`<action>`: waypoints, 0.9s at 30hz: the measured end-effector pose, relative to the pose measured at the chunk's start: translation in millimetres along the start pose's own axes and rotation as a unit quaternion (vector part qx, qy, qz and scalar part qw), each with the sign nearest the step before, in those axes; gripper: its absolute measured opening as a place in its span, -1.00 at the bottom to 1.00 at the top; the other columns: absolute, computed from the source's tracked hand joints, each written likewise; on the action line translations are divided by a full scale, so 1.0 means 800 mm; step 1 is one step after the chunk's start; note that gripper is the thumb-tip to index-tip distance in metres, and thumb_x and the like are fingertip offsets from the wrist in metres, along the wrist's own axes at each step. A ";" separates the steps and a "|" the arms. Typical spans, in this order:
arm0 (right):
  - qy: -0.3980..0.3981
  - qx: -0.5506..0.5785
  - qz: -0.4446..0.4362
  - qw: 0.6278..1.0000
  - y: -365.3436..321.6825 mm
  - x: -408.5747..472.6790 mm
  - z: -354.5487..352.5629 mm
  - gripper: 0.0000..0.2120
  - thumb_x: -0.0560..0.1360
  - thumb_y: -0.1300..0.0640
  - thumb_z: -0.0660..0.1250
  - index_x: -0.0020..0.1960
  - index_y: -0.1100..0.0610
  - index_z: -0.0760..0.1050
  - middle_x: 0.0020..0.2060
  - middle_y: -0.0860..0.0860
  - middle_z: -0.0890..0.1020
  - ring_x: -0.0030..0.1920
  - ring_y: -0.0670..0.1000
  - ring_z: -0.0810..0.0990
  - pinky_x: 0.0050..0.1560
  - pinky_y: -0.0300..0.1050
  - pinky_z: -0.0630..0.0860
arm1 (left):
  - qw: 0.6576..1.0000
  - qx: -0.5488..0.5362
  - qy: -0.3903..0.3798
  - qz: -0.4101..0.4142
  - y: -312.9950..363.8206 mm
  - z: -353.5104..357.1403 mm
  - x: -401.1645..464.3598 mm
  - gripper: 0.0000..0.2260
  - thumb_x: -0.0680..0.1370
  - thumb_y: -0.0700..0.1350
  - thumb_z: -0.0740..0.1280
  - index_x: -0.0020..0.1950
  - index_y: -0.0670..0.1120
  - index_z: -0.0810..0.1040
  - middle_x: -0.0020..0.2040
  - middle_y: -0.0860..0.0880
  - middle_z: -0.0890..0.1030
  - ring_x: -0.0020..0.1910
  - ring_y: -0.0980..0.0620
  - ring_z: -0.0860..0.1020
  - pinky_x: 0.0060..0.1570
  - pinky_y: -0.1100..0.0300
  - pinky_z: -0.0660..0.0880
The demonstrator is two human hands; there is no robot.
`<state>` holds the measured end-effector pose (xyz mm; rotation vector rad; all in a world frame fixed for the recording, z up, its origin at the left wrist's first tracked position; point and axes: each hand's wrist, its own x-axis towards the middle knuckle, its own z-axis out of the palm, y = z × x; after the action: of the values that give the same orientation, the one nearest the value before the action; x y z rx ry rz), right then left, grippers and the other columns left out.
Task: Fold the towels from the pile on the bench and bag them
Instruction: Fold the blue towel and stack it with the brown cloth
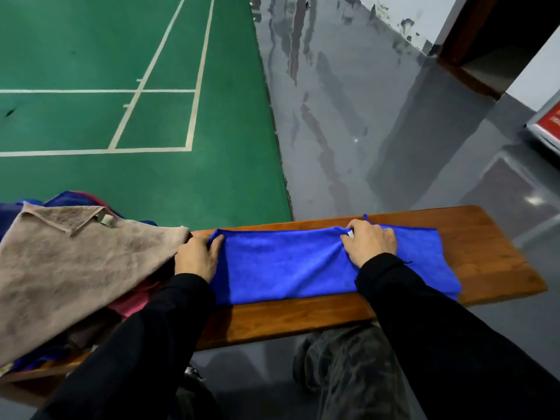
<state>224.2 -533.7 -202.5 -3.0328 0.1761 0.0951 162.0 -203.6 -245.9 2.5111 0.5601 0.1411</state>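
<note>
A bright blue towel (281,265) lies folded lengthwise across the wooden bench (497,259). My left hand (197,256) pinches the towel's far left corner between thumb and fingers. My right hand (369,242) pinches the far edge of the towel right of its middle, bunching the cloth there. A pile of towels sits at the bench's left end, topped by a beige towel (75,268) with one corner turned over; pink (136,301) and dark blue cloth show beneath it. No bag is in view.
Beyond the bench lie a green court floor (121,86) with white lines and a glossy grey floor (348,131). My knees in dark trousers (348,374) are under the bench's near edge. A red-and-white sign (548,122) stands at far right.
</note>
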 end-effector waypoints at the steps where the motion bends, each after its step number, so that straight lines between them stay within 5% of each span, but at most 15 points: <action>1: -0.004 -0.005 0.001 1.000 0.000 0.004 0.005 -0.77 0.57 -0.06 0.28 0.18 -0.04 0.55 0.01 0.05 0.69 0.13 0.15 0.61 0.18 0.01 0.32 | 1.000 -0.004 0.001 -0.001 0.001 0.002 0.002 -0.63 0.62 0.09 0.28 -0.03 -0.23 0.62 -0.12 -0.36 0.63 -0.07 -0.36 0.60 -0.13 -0.04 0.45; 3: 0.021 -0.004 -0.002 1.000 0.000 0.006 0.014 -0.64 0.51 -0.13 0.35 0.26 -0.04 0.49 0.12 0.05 0.64 0.18 0.15 0.57 0.19 0.05 0.35 | 0.999 0.000 0.036 0.022 0.002 0.002 -0.002 -0.65 0.60 0.06 0.33 0.13 -0.24 0.57 0.03 -0.33 0.60 0.08 -0.32 0.56 0.02 -0.08 0.47; 6: 0.122 0.077 -0.045 0.989 -0.004 -0.011 0.022 -0.44 0.45 -0.09 0.44 0.38 0.06 0.44 0.27 0.09 0.53 0.26 0.19 0.50 0.23 0.11 0.42 | 0.969 0.069 0.148 0.188 -0.009 0.006 -0.030 -0.60 0.57 0.04 0.33 0.26 -0.24 0.51 0.20 -0.27 0.53 0.23 -0.28 0.49 0.24 -0.12 0.43; 8: 0.144 0.166 -0.138 0.966 -0.018 -0.035 0.031 -0.48 0.48 0.06 0.41 0.40 0.14 0.46 0.32 0.11 0.52 0.32 0.16 0.49 0.32 0.08 0.42 | 0.949 0.078 0.104 0.288 -0.022 0.015 -0.058 -0.60 0.59 0.12 0.26 0.21 -0.17 0.56 0.24 -0.20 0.53 0.24 -0.25 0.51 0.23 -0.10 0.45; 10: 0.109 0.198 -0.245 0.943 -0.040 -0.068 0.049 -0.49 0.50 0.11 0.32 0.44 0.15 0.44 0.40 0.08 0.50 0.38 0.08 0.46 0.42 0.00 0.39 | 0.945 0.124 0.014 0.302 -0.038 0.026 -0.089 -0.44 0.58 0.29 0.17 0.31 -0.13 0.55 0.37 -0.16 0.51 0.39 -0.19 0.44 0.34 -0.07 0.37; 12: 0.065 0.182 -0.347 0.918 -0.062 -0.102 0.074 -0.43 0.52 0.01 0.25 0.50 0.14 0.38 0.48 0.04 0.43 0.44 0.02 0.41 0.46 -0.04 0.34 | 0.936 0.191 -0.026 0.296 -0.052 0.031 -0.123 -0.25 0.52 0.41 0.14 0.48 -0.12 0.42 0.51 -0.15 0.37 0.52 -0.13 0.29 0.46 -0.06 0.21; 15: 0.011 0.058 -0.425 0.903 -0.071 -0.136 0.118 -0.29 0.58 -0.28 0.11 0.60 0.09 0.18 0.57 0.03 0.26 0.56 0.03 0.23 0.53 0.08 0.21 | 0.923 0.219 -0.020 0.316 -0.075 0.031 -0.165 -0.17 0.47 0.41 0.22 0.53 -0.16 0.34 0.55 -0.15 0.29 0.53 -0.12 0.28 0.41 -0.09 0.30; 18: 0.038 -0.034 -0.392 0.919 -0.048 -0.136 0.128 -0.24 0.58 -0.41 -0.07 0.61 0.04 0.18 0.58 0.02 0.25 0.57 0.06 0.21 0.53 0.12 0.11 | 0.915 0.234 0.012 0.328 -0.093 0.024 -0.182 -0.28 0.50 0.28 0.23 0.50 -0.17 0.40 0.53 -0.13 0.33 0.46 -0.10 0.40 0.33 -0.05 0.38; 24: -0.012 -0.047 -0.250 0.967 0.005 -0.107 0.111 -0.07 0.55 -0.42 -0.35 0.55 0.18 0.29 0.53 0.09 0.34 0.53 0.09 0.31 0.54 0.02 0.07 | 0.921 0.217 -0.013 0.324 -0.102 0.012 -0.186 -0.35 0.50 0.22 0.22 0.45 -0.18 0.45 0.48 -0.14 0.42 0.44 -0.09 0.42 0.34 -0.02 0.32; 27: 0.004 0.000 -0.218 0.976 -0.001 -0.106 0.093 -0.15 0.52 -0.32 -0.21 0.56 0.23 0.25 0.55 0.14 0.29 0.56 0.13 0.23 0.57 0.07 0.04 | 0.917 0.149 -0.003 0.369 -0.115 0.004 -0.183 -0.55 0.51 0.06 0.25 0.33 -0.13 0.56 0.39 -0.12 0.52 0.33 -0.11 0.54 0.29 0.07 0.35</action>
<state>135.9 -515.2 -270.8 -2.9883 -0.4884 0.0474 -3.6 -197.4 -295.8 2.8932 -0.4346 0.3462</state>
